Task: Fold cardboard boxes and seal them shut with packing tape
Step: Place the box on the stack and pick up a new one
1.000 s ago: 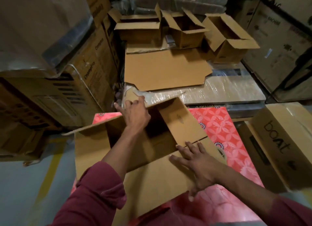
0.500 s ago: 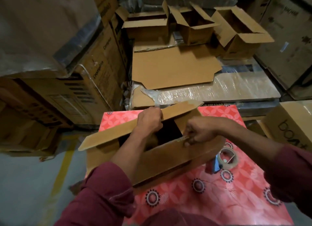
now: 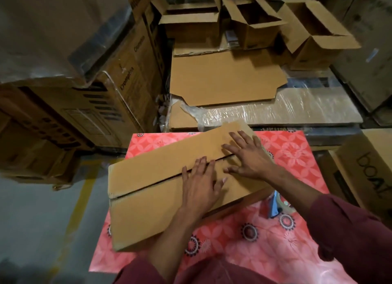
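Observation:
A brown cardboard box [image 3: 148, 190] lies on a table covered with a red flowered cloth [image 3: 286, 156]. Its two long flaps are folded down and meet along a dark seam across the top. My left hand [image 3: 201, 186] lies flat on the near flap with its fingertips at the seam. My right hand [image 3: 248, 156] presses flat across the seam farther right, fingers spread. Neither hand holds anything. A roll of packing tape on a blue dispenser [image 3: 277, 205] lies on the cloth just right of the box, partly hidden by my right forearm.
A flat unfolded carton [image 3: 222, 80] lies on a plastic-wrapped stack [image 3: 297, 109] behind the table. Three open folded boxes [image 3: 250, 24] stand at the back. Large cartons [image 3: 95, 92] stand at the left, a "boat" carton [image 3: 369, 169] at the right. Grey floor with a yellow line [image 3: 70, 220] lies left.
The flaps stood up and both hands gripped them half a second ago. Now the flaps are folded down and both hands lie flat on the box top.

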`<state>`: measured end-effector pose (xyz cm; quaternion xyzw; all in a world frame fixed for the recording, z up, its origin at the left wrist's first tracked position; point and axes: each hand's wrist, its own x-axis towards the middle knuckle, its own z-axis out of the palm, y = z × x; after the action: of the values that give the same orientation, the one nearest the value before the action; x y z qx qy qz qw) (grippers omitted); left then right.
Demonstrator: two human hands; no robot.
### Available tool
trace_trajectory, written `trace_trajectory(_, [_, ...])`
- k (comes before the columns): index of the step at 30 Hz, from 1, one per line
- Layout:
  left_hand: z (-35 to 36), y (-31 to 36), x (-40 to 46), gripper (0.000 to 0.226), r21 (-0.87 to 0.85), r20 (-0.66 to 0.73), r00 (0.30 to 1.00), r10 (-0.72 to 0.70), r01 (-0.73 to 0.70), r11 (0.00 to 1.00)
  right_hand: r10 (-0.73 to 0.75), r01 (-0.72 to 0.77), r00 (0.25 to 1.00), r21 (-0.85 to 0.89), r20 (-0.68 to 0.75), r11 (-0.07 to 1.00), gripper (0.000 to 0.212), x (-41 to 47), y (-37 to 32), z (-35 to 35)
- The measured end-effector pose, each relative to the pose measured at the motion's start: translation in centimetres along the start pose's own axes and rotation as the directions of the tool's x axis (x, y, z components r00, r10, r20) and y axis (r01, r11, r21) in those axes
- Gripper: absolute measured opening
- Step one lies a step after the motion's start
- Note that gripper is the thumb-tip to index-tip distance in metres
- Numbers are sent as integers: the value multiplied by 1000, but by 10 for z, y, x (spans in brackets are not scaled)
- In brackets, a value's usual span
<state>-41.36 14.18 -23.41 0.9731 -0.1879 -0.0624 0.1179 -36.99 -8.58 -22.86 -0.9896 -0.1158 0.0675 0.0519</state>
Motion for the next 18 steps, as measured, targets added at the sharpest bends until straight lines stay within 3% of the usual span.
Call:
trace_trajectory(3, [24,-2,-13,93,25,25,998,-53,52,998,78,-69,994,107,-80,992,88,-6,-2,24])
trace_trajectory(8, [33,-25,-11,95,75,-16,1000,-26,27,997,152,-121,977,198,-151,973,68,-9,-25,42])
trace_trajectory(14, [25,-42,2,106,108,91,996,2,-12,994,153,-101,969,257,-193,961,39,-10,-38,51])
trace_trajectory(16, [25,-29,0,112,119,120,993,5,-20,993,160,-75,965,368,-206,927,38,-10,-32,50])
trace_trajectory(18, [27,-7,-1,108,111,151,988,19,-36,993,198,-17,928,498,-314,867,35,-19,-22,45])
